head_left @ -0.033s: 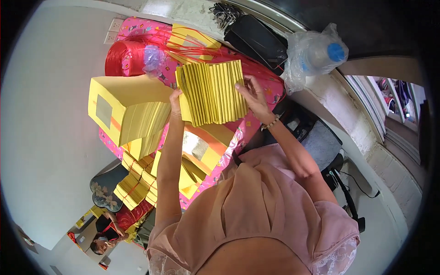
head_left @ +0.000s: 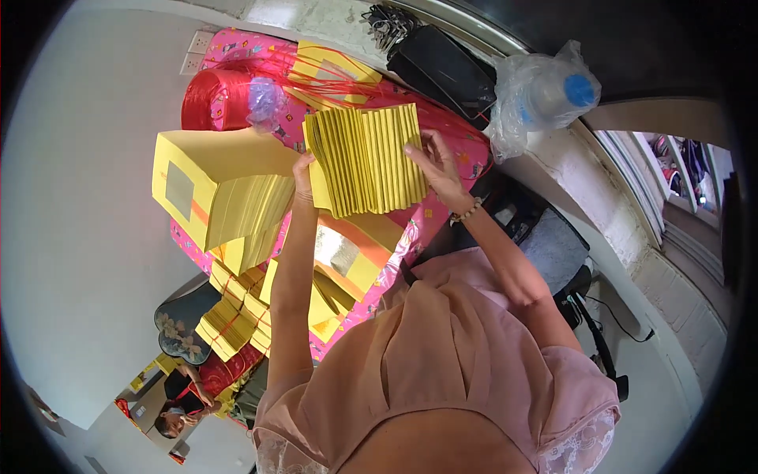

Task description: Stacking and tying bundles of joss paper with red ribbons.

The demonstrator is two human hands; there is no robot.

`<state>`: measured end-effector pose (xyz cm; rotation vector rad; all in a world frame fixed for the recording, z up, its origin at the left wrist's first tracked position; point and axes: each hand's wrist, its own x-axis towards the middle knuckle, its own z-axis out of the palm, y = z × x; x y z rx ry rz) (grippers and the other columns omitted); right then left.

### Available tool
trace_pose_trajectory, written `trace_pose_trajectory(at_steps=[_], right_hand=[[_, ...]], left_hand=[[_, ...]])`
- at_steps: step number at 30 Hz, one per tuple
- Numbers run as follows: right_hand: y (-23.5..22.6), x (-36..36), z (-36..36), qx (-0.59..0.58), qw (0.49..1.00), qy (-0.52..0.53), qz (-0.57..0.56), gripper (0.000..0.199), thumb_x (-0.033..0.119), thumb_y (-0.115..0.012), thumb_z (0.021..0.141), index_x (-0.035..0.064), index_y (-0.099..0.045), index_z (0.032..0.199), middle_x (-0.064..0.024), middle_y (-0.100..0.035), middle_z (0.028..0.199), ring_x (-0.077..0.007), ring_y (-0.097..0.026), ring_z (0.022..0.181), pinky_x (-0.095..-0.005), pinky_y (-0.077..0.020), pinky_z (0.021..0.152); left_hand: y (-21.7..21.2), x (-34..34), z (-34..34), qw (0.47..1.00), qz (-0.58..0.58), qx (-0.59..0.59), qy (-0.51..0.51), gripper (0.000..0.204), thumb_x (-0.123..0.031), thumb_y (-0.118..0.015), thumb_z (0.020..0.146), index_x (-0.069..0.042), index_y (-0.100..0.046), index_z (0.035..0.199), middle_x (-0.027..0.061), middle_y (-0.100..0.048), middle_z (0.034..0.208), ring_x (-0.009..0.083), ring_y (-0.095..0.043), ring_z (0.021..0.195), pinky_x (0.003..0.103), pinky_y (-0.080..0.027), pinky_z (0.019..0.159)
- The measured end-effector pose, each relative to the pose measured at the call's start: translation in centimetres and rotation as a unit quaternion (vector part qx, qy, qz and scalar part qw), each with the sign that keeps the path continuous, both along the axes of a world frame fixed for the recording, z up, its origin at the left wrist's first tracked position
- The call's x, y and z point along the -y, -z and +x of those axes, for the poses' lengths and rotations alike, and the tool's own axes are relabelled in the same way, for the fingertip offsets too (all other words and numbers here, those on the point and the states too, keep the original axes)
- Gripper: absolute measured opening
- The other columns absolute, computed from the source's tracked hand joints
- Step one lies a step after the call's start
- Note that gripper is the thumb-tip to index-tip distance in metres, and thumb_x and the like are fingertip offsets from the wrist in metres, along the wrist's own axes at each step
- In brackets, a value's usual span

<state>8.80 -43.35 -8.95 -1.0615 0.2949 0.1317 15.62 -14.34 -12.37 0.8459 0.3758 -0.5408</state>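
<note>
Between my two hands I hold a bundle of folded yellow paper (head_left: 365, 162), its many folds standing side by side in a row. My left hand (head_left: 303, 171) grips the left end, its fingers partly hidden behind the paper. At the right end my right hand (head_left: 439, 170) pinches it, thumb in front and fingers behind. Below the bundle lies yellow paper with an orange band and a silver patch (head_left: 335, 249). Left of my left forearm rises a tall stack of yellow paper (head_left: 237, 170). Nearer, several yellow bundles (head_left: 227, 325) are tied with red string.
A pink patterned cover (head_left: 466, 146) lies under the papers. On it sit a roll of red string (head_left: 207, 103) and loose red strands (head_left: 316, 75). A black case (head_left: 438, 67) and a bagged, blue-capped bottle (head_left: 545, 91) stand at the far right. Another person (head_left: 185, 407) is at the lower left.
</note>
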Motion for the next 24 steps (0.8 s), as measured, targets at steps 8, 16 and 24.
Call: trace_pose_trajectory(at_steps=[8,16,24], right_hand=[[0.0,0.5,-0.3,-0.020,0.999,-0.022,-0.026,0.043,0.023,-0.075,0.086,0.0065,-0.051,0.117,-0.0066,-0.060,0.109,-0.0146,-0.056,0.102,-0.0305,-0.0479,0.088],[0.9,0.1,-0.3,-0.005,0.999,-0.027,-0.032,0.052,0.025,-0.078,0.082,0.0022,-0.048,0.118,-0.0076,-0.057,0.111,-0.0163,-0.056,0.101,-0.0321,-0.0478,0.088],[0.7,-0.3,-0.6,-0.040,0.997,-0.054,-0.046,0.062,0.024,-0.082,0.079,0.0010,-0.043,0.121,-0.0110,-0.058,0.111,-0.0185,-0.058,0.102,-0.0346,-0.0494,0.087]], left_hand=[[-1.2,0.9,-0.5,0.998,0.039,-0.027,0.035,0.052,-0.035,-0.057,0.076,0.003,-0.061,0.112,0.0163,-0.068,0.099,0.0284,-0.068,0.084,0.041,-0.058,0.077],[-3.0,1.2,-1.0,0.998,0.046,-0.023,0.042,0.051,-0.032,-0.056,0.078,0.004,-0.059,0.114,0.0159,-0.068,0.101,0.0284,-0.068,0.086,0.041,-0.057,0.079],[-3.4,1.4,-0.9,0.997,0.018,-0.049,0.061,0.051,-0.028,-0.061,0.075,0.003,-0.060,0.114,0.0151,-0.068,0.100,0.0271,-0.068,0.084,0.038,-0.056,0.078]])
